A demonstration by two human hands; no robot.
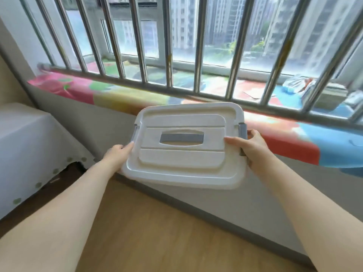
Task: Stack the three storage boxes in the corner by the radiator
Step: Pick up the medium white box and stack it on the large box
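A white storage box (pixel 182 161) with a grey handle in its lid and grey side clips is held in the air in front of the window sill. My left hand (pixel 117 154) grips its left edge, thumb on the lid rim. My right hand (pixel 253 148) grips the right side, thumb lying on the lid and fingers curled round the grey clip. The box's body under the lid is hidden. No other storage box and no radiator is in view.
A sill covered by a colourful cloth (pixel 110 95) runs behind the box, with metal window bars (pixel 170 55) above it. A white cloth-covered piece of furniture (pixel 29 146) stands at the left. Wooden floor (pixel 157 232) lies below, and bags (pixel 298 83) sit on the sill's right.
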